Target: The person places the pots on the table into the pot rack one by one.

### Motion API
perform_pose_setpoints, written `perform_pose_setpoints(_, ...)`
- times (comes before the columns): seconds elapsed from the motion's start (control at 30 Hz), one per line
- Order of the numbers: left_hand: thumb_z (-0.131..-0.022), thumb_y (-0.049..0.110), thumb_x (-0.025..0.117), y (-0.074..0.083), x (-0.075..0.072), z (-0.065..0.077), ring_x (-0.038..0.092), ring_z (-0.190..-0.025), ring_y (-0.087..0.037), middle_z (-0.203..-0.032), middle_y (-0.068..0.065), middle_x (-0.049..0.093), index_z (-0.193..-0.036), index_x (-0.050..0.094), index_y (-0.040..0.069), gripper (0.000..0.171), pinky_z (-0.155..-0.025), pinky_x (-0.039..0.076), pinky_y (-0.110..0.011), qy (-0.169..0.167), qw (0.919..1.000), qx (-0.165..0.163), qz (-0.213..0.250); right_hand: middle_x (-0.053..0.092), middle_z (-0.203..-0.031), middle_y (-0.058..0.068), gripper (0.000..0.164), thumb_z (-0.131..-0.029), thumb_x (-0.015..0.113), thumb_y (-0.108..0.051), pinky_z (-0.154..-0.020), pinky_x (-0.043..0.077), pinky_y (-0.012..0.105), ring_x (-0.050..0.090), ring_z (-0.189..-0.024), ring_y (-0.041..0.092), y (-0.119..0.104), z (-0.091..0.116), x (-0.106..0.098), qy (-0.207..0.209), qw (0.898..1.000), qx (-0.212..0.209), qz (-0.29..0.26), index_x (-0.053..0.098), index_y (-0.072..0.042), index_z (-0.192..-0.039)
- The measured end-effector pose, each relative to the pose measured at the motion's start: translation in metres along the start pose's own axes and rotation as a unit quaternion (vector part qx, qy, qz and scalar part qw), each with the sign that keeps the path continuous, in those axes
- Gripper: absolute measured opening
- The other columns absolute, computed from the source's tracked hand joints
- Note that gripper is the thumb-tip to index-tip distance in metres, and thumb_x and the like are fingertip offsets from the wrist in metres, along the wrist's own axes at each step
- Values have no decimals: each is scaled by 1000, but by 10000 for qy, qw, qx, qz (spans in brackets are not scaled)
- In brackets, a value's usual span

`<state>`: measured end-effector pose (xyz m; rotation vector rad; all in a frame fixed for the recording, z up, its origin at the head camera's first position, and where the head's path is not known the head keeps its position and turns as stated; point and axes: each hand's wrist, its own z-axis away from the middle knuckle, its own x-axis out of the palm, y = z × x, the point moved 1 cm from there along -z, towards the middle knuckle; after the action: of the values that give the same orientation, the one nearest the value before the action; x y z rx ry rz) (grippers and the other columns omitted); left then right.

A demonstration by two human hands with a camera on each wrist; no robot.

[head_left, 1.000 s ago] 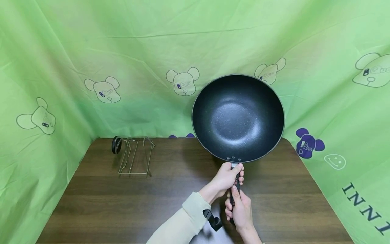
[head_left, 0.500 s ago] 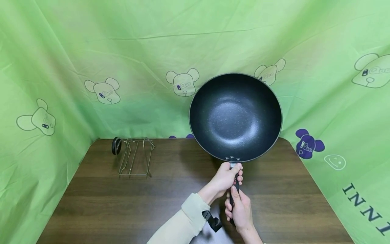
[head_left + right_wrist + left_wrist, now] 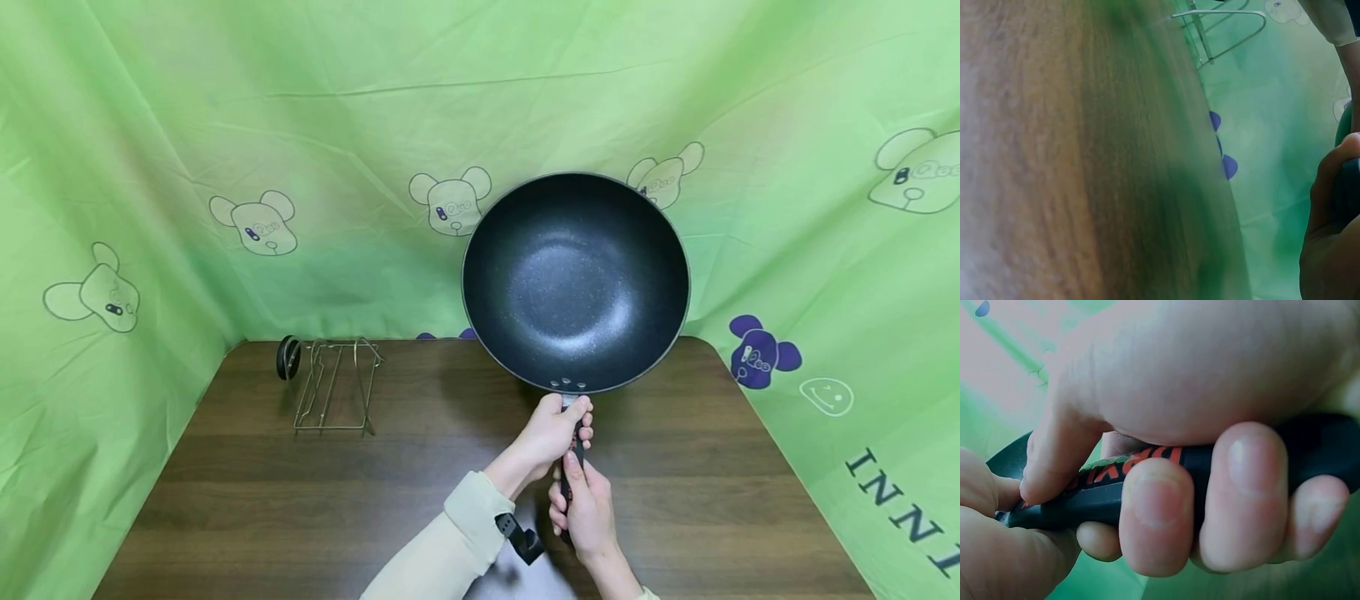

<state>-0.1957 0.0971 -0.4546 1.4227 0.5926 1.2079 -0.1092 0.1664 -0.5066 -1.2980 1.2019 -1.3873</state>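
Note:
A deep black wok [image 3: 573, 283] with a speckled, shiny inside is held up above the far side of the table, its open bowl facing me. My left hand [image 3: 551, 429] grips the black handle [image 3: 1100, 511] close to the bowl. Below it my right hand [image 3: 590, 514] holds the lower part of that same handle, thumb lying along it. In the left wrist view, curled fingers [image 3: 1157, 519] wrap the handle, which carries red lettering. The right wrist view has a hand only at its right edge.
A wire rack [image 3: 327, 428] with a black round piece [image 3: 288, 358] at its left end stands at the back left of the wooden table [image 3: 300, 517]. Green printed curtain [image 3: 352, 275] surrounds the table's back and sides. A black wrist mount [image 3: 521, 540] sits by the left sleeve.
The wok and both hands have shifted slightly left and upward in the head view. Both hands keep their grip on the handle. The rack stays where it was.

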Motion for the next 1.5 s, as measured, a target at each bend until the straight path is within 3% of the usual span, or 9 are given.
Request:
perform_pose_setpoints(0.37, -108, 20, 48, 2, -5, 0, 50, -60, -12, -71, 0, 51, -89, 54, 10, 22, -56, 40, -22, 85, 10000, -45, -13, 38, -51, -4, 49, -112, 35, -31, -28, 36, 32, 36, -34, 6, 1, -4, 3, -74, 10000, -24, 34, 40, 14, -93)
perform_pose_setpoints(0.6, -107, 19, 49, 2, -7, 2, 51, -60, -11, -70, 1, 51, -87, 54, 11, 22, -56, 38, -22, 93, 9999, -37, -31, 37, -50, -4, 45, -111, 35, -33, -28, 36, 31, 36, -33, 6, 2, -3, 5, -44, 9999, 90, -22, 42, 6, -90)
perform_pose_setpoints(1.0, -107, 18, 49, 2, -10, 3, 49, -58, -11, -70, 0, 51, -89, 54, 8, 22, -59, 44, -23, 124, 9998, -72, 116, 38, -50, -3, 51, -111, 36, -32, -28, 37, 30, 37, -33, 7, 1, -2, 9, -85, 9999, 112, 11, 40, 15, -94)
perform_pose_setpoints(1.5, -108, 19, 48, 6, -15, 9, 52, -59, -11, -68, 1, 51, -86, 54, 11, 24, -53, 37, -20, 256, 9996, 5, -118, 38, -51, -5, 54, -111, 37, -36, -29, 36, 26, 36, -33, 6, 1, -2, 14, -177, 9994, 292, -26, 39, 16, -96)
